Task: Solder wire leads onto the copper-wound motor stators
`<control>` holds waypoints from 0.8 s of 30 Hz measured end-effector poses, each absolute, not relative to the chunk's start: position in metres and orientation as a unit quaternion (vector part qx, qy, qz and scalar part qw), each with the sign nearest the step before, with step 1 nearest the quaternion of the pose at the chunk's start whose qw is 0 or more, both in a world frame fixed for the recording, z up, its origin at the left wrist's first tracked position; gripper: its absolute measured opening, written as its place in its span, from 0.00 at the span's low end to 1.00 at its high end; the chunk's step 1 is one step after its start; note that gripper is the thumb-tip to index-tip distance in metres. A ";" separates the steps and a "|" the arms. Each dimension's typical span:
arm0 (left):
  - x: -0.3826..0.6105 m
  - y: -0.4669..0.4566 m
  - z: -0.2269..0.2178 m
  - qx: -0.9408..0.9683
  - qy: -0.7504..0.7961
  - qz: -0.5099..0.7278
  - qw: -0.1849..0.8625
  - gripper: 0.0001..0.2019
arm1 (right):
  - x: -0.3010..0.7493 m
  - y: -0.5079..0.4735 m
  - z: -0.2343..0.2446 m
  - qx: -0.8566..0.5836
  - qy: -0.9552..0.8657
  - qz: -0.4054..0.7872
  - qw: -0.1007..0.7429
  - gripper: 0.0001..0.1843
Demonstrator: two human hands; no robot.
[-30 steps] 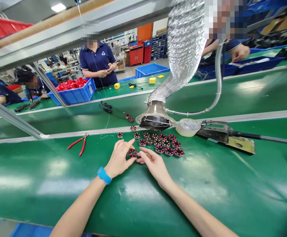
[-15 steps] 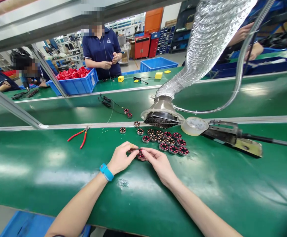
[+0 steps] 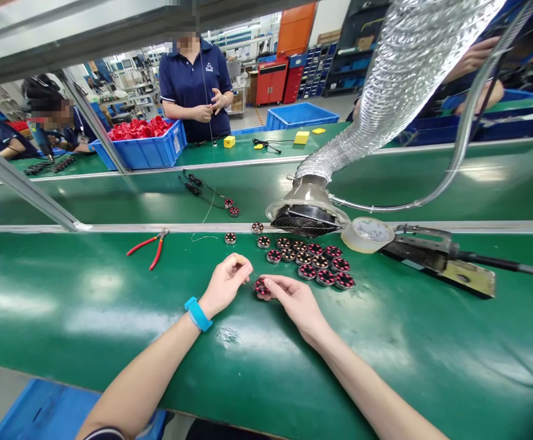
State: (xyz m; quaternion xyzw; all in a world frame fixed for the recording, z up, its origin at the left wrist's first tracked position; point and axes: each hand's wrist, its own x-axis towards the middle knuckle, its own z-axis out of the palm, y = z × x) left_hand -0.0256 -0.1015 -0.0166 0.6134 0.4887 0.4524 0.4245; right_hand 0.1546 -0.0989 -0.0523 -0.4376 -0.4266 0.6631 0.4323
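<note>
Between the thumb and fingers of my right hand (image 3: 294, 299) is a small round motor stator (image 3: 261, 286), with a black centre and a ring of red coils. My left hand (image 3: 227, 281), a blue band on its wrist, is just left of that stator and apart from it. Its thumb and fingers are pinched together; anything between them is too fine to make out. To the right and behind stands a cluster of similar stators (image 3: 320, 261), some with red coils and some copper-coloured. A few more (image 3: 230, 238) sit separately behind my hands.
Red-handled cutters (image 3: 159, 252) lie to the left. An extractor hood with a fan grille (image 3: 307, 221) hangs over the back edge, beside a roll of clear tape (image 3: 367, 234) and a black metal tool (image 3: 415, 253). Across the bench, a person (image 3: 196, 85) stands near a blue crate (image 3: 159, 150).
My left hand has drawn back to the left from the stator, its fingers still pinched. My right hand keeps the stator in about the same place. The view has shifted slightly.
</note>
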 end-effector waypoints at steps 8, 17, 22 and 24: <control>-0.022 -0.107 -0.019 0.704 0.502 0.398 0.306 0.13 | 0.158 -0.094 -0.054 -0.431 -0.368 0.686 0.456 0.27; -0.025 -0.101 -0.021 0.673 0.470 0.421 0.386 0.11 | 0.158 -0.096 -0.053 -0.432 -0.383 0.693 0.432 0.28; -0.024 -0.100 -0.022 0.556 0.435 0.457 0.542 0.15 | 0.159 -0.097 -0.051 -0.425 -0.403 0.694 0.420 0.28; -0.026 -0.100 -0.021 0.495 0.426 0.485 0.582 0.15 | 0.159 -0.097 -0.051 -0.430 -0.400 0.692 0.419 0.29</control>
